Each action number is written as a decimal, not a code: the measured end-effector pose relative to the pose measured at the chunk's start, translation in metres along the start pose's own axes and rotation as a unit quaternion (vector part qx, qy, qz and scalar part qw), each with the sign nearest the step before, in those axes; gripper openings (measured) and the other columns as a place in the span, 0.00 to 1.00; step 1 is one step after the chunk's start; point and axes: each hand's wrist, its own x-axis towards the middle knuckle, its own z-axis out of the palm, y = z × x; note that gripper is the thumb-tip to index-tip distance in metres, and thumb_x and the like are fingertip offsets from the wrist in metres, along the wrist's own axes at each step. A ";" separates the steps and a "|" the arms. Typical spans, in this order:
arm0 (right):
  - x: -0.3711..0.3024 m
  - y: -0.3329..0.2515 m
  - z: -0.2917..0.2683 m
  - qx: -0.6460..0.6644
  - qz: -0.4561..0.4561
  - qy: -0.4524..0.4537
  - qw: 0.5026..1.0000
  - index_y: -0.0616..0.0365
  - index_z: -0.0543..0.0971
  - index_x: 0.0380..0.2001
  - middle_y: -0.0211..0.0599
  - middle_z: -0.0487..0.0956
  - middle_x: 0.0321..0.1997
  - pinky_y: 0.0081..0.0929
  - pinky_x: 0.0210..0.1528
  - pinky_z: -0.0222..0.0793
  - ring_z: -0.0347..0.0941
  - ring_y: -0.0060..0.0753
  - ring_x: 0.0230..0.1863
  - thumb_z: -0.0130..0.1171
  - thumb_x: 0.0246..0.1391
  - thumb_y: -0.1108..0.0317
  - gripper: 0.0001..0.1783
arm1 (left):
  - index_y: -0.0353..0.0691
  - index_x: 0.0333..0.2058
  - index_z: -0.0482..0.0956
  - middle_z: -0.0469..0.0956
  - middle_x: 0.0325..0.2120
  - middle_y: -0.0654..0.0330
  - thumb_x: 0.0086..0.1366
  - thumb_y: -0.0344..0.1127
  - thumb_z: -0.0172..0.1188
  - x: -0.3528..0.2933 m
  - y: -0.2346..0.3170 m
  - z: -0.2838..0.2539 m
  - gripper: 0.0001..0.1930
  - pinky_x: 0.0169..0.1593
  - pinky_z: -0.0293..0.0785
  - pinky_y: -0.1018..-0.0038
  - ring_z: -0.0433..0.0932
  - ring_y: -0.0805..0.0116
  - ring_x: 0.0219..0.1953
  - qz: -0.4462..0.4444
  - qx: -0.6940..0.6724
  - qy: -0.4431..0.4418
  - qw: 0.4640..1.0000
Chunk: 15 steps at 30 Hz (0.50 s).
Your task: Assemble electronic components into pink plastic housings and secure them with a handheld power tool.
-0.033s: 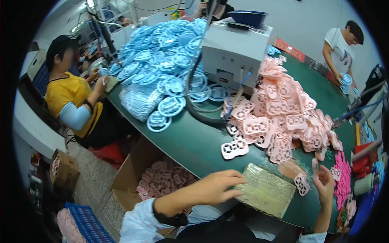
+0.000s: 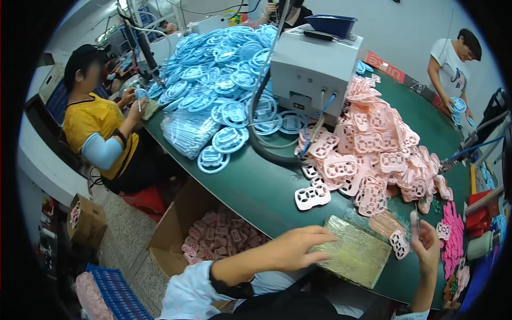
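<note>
In front of me on the green table lies a rectangular block [image 2: 356,256] wrapped in shiny yellowish film. My left hand [image 2: 298,248] reaches over its left edge, fingers stretched out, holding nothing; whether the fingertips touch the block is unclear. Past the block's right end, my right hand [image 2: 428,246] pinches a pale pink plastic plate [image 2: 414,224], upright and seen nearly edge-on. Between that hand and the block, a pink plate with cut-out holes [image 2: 399,244] lies on the table. Another such plate [image 2: 312,197] rests flat beyond the block.
A large heap of pink plates [image 2: 373,144] covers the table ahead, beside a grey machine [image 2: 314,74] with cables. Light-blue round parts [image 2: 218,80] pile up further left. Below the table edge stands a cardboard box [image 2: 170,234] of pink pieces. Two co-workers handle blue parts.
The whole scene has shifted slightly rightward in the picture. My left hand has moved slightly with it; my right hand still holds the pink plate in nearly the same pose.
</note>
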 end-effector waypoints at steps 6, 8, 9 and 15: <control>-0.047 -0.056 0.095 -0.009 -0.191 -0.117 0.974 0.63 0.70 0.56 0.43 0.75 0.49 0.30 0.46 0.74 0.74 0.36 0.48 0.72 0.37 0.69 0.38 | 0.39 0.66 0.54 0.71 0.53 0.57 0.69 0.44 0.55 0.047 0.000 0.075 0.32 0.52 0.72 0.70 0.74 0.65 0.50 -0.027 -0.419 0.004 0.908; -0.051 -0.070 0.108 -0.081 -0.275 -0.088 0.954 0.62 0.74 0.53 0.46 0.74 0.50 0.34 0.50 0.71 0.72 0.43 0.49 0.75 0.35 0.65 0.38 | 0.41 0.63 0.59 0.70 0.51 0.61 0.71 0.42 0.54 0.055 0.000 0.071 0.26 0.51 0.73 0.75 0.72 0.74 0.50 -0.047 -0.519 -0.018 0.853; -0.051 -0.076 0.107 -0.089 -0.267 -0.077 0.957 0.62 0.74 0.53 0.46 0.74 0.50 0.34 0.50 0.71 0.72 0.43 0.49 0.75 0.35 0.65 0.38 | 0.40 0.62 0.60 0.71 0.51 0.61 0.70 0.38 0.54 0.056 -0.001 0.070 0.25 0.51 0.73 0.76 0.72 0.75 0.50 -0.046 -0.536 -0.020 0.843; -0.044 -0.088 0.121 -0.092 -0.344 -0.074 0.931 0.61 0.78 0.47 0.44 0.75 0.49 0.33 0.48 0.71 0.74 0.42 0.47 0.74 0.40 0.65 0.29 | 0.33 0.61 0.61 0.72 0.51 0.58 0.67 0.28 0.57 0.035 0.001 0.055 0.26 0.55 0.71 0.72 0.73 0.70 0.52 -0.030 -0.429 0.083 0.899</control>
